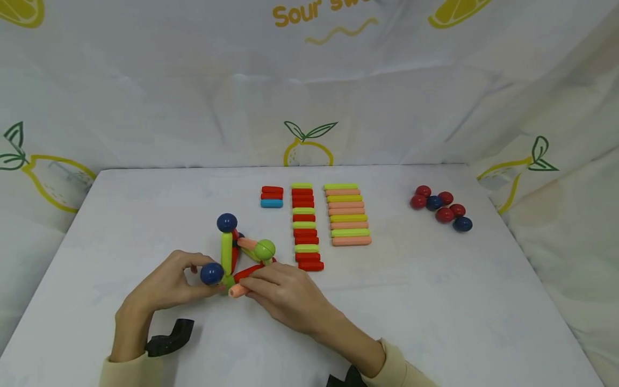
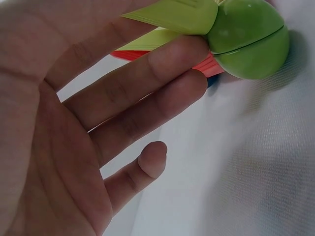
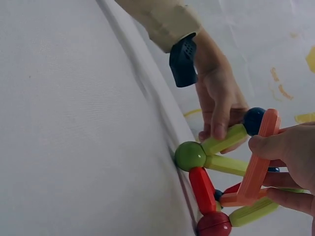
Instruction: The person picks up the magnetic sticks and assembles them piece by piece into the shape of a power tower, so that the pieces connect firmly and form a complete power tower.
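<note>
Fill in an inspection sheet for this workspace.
Surface: white tabletop, faint smudges.
Job's things: ball-and-rod build between the hands; loose rods in three columns; loose balls grouped at right, five red, two blue.
Clutter: nothing seen besides loose pieces.
Left hand: pinches the build's yellow-green rod beside a blue ball.
Right hand: holds a peach rod; whether it's attached, can't tell.
Cables: nothing seen.
Surroundings: white curtain with lemon print behind; black devices at both wrists.
</note>
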Demonstrator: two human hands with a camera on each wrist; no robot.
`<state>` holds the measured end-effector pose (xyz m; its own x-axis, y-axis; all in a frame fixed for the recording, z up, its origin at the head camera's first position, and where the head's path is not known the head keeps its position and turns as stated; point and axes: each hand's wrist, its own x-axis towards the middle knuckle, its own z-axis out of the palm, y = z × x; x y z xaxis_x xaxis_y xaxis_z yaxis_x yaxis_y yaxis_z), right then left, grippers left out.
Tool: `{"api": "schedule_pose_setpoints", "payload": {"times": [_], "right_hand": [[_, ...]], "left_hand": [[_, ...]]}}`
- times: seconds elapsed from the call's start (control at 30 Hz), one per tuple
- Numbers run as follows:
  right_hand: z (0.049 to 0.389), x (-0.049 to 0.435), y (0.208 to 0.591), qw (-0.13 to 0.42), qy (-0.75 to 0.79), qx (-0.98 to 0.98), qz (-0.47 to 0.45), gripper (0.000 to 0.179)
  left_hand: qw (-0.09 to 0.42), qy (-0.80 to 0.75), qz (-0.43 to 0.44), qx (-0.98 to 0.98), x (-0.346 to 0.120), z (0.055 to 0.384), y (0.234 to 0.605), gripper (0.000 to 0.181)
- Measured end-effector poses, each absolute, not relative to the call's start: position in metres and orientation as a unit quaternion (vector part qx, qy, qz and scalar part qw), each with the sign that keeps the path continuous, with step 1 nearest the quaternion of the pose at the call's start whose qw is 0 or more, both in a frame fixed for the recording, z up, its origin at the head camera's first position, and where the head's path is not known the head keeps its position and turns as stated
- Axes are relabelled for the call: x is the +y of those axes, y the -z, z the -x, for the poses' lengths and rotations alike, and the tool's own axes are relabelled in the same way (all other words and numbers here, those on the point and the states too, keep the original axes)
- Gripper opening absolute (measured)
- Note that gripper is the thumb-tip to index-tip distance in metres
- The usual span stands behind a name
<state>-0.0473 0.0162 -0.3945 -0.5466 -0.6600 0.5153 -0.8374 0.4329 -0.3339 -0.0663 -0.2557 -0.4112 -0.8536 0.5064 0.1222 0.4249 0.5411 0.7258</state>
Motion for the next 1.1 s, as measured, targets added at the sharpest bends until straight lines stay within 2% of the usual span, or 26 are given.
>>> {"api": "schedule_pose_setpoints", "payload": {"times": [0.3,0.73,1.1], "right_hand": [[0.047,-0.003,0.405,0.187,-0.250,-0.850,-0.425,0.025],[0.047,-0.012,0.410,0.169,-0.201,-0.886,-0.381,0.028],[0.046,-0.018,0.411,0.180,-0.187,-0.892,-0.371,0.028]], "left_hand": [[0.048,-0.396,-0.266,0.877,-0.255,0.068,0.411,0.027],[0.050,-0.404,-0.261,0.875,-0.257,0.067,0.411,0.027],[0.047,-0.402,-0.262,0.876,-0.257,0.066,0.412,0.029]]}}
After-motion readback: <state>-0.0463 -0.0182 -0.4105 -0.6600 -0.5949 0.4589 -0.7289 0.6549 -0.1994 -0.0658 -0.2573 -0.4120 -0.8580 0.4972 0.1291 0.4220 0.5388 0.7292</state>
